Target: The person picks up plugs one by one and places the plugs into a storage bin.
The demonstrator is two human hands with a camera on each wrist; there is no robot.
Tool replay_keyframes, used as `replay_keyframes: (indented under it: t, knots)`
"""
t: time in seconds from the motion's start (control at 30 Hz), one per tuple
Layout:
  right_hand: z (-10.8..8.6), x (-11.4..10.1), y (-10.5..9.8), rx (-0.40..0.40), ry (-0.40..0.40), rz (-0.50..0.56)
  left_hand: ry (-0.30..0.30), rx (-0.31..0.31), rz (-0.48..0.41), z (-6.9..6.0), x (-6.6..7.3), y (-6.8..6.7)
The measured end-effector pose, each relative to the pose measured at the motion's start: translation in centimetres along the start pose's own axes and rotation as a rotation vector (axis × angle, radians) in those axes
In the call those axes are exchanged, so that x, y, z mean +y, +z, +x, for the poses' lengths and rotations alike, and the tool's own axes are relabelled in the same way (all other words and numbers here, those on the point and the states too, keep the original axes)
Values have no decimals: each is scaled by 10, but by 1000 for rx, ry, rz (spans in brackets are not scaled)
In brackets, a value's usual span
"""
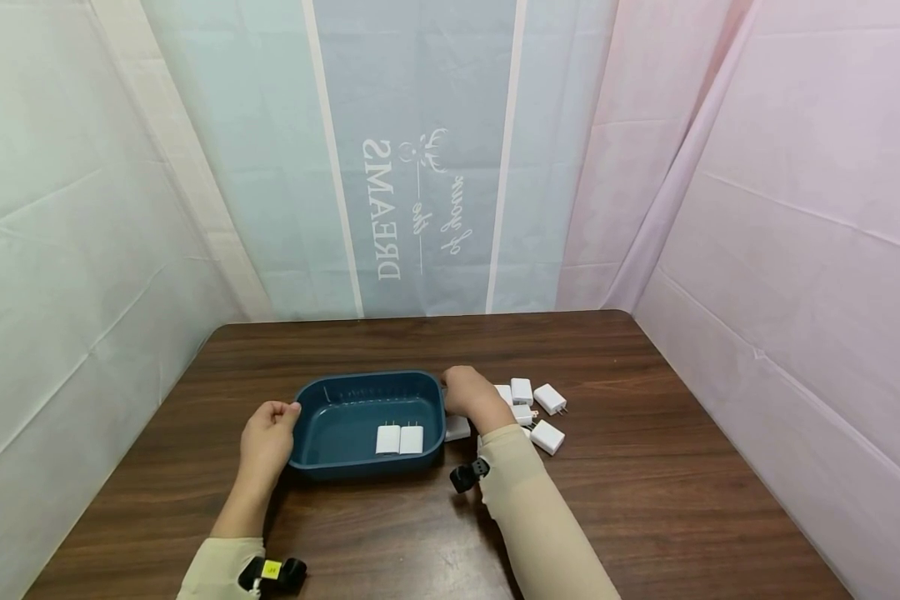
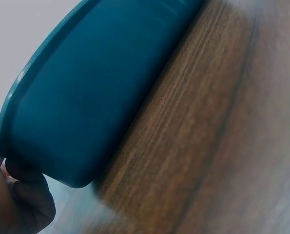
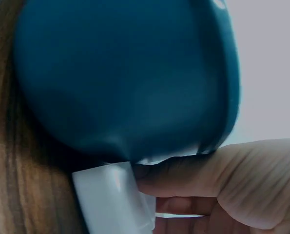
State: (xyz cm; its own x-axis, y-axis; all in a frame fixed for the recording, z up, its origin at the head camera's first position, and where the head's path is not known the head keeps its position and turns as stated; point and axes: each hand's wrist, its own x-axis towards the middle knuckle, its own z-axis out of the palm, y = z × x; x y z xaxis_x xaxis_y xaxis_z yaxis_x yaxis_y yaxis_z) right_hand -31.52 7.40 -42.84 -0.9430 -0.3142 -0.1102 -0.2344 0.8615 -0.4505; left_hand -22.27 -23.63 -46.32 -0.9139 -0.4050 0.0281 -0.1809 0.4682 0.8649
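A dark teal rectangular bin (image 1: 337, 421) stands on the table with two white plug adapters (image 1: 399, 439) side by side inside it. My left hand (image 1: 268, 437) pinches its left rim; in the left wrist view, curled fingers (image 2: 30, 197) are at the end of the bin (image 2: 81, 92). At the opposite end, my right hand (image 1: 476, 397) grips the rim. The right wrist view has the thumb (image 3: 183, 175) against the bin wall (image 3: 120, 78), with a white adapter (image 3: 110, 197) just beside it, outside the bin.
Several white adapters (image 1: 547, 437) lie loose on the wooden table (image 1: 630, 500) to the right of the right hand, some partly hidden by it. One adapter (image 1: 457, 428) is close to the bin's right wall. Fabric curtains (image 1: 435, 83) hang around the table.
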Motion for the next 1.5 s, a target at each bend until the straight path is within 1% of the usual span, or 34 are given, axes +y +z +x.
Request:
replay_keyframes:
  t: [0.27, 0.53, 0.73, 1.0, 1.17, 1.5]
  knots:
    - [2, 2, 4, 26, 19, -4, 7, 3, 2, 0, 0, 0]
    - [4, 4, 5, 14, 9, 6, 2, -6, -2, 0, -1, 0]
    - [4, 4, 3, 18, 10, -9, 0, -3, -7, 0, -1, 0]
    - [0, 7, -10, 34, -22, -18, -2, 1, -10, 0, 0, 0]
    - [-5, 9, -21, 56, -17, -18, -2, -4, -8, 0, 0, 0]
    - [-15, 3, -36, 94, -39, 6, -9, -3, -5, 0, 1, 0]
